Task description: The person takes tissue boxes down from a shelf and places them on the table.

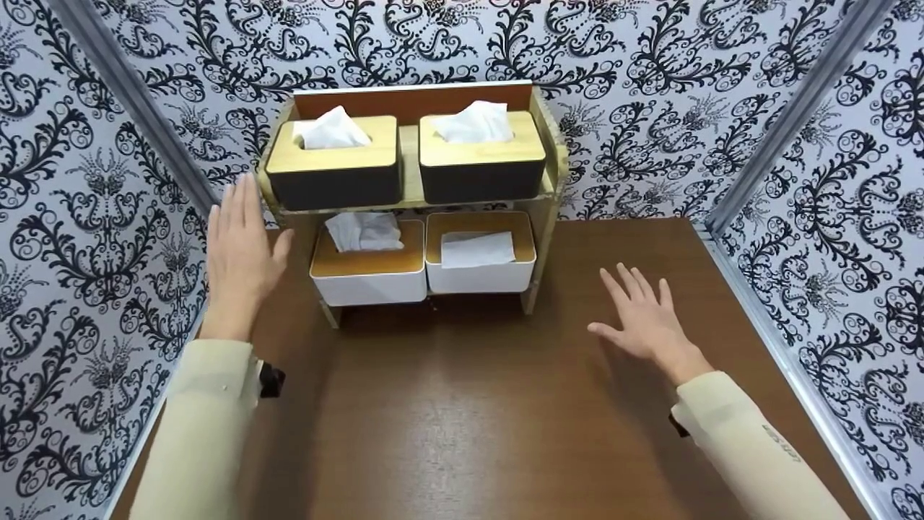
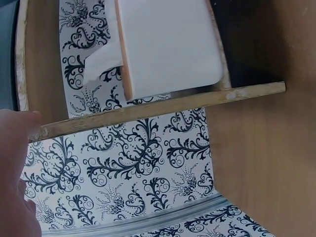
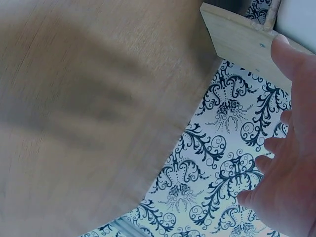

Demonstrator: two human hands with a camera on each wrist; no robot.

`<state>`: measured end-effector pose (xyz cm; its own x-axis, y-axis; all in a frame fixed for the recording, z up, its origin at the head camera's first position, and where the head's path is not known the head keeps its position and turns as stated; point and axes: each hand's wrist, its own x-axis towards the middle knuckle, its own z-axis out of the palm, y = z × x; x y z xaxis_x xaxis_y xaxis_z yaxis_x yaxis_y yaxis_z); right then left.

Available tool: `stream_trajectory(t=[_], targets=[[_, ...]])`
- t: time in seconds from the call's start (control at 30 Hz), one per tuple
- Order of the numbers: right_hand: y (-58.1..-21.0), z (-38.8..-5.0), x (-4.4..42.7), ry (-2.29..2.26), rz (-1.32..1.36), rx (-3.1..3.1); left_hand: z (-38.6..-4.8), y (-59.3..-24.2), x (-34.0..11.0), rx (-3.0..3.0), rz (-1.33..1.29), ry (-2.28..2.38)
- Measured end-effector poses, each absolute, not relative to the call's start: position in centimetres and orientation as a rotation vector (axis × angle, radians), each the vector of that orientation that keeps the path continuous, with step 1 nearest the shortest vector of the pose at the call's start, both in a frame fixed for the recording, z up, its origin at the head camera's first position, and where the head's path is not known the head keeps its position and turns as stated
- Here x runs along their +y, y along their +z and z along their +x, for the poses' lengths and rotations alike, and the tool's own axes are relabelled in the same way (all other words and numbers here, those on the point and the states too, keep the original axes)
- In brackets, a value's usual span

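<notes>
A two-tier wooden shelf [image 1: 546,238] stands at the back of the brown table. Its upper tier bears two dark tissue boxes with light wood lids, the left one [image 1: 336,186] and the right one [image 1: 482,179]. On the lower tier are two white tissue boxes, left [image 1: 372,287] and right [image 1: 480,278], with browner lids. White tissue sticks out of each box. My left hand [image 1: 244,249] is raised beside the shelf's left side, fingers straight, holding nothing. Over the table to the shelf's right, my right hand [image 1: 642,321] is spread and holds nothing.
Patterned black-and-white walls [image 1: 830,253] enclose the table [image 1: 447,433] at the back and both sides. Metal rails [image 1: 787,354] run along the edges and corners. The shelf's side board [image 3: 247,47] appears near the thumb in the right wrist view.
</notes>
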<state>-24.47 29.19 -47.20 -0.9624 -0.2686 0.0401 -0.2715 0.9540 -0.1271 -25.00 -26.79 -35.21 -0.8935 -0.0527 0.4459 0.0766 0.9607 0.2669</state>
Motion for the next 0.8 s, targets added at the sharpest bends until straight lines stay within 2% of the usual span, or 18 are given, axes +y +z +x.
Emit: stream_trajectory(t=[0.8], targets=[[-48.1,-24.6,29.1,0.214,0.425,-3.085,-26.8,-34.4,-27.1,-2.598,-0.097,-0.323]])
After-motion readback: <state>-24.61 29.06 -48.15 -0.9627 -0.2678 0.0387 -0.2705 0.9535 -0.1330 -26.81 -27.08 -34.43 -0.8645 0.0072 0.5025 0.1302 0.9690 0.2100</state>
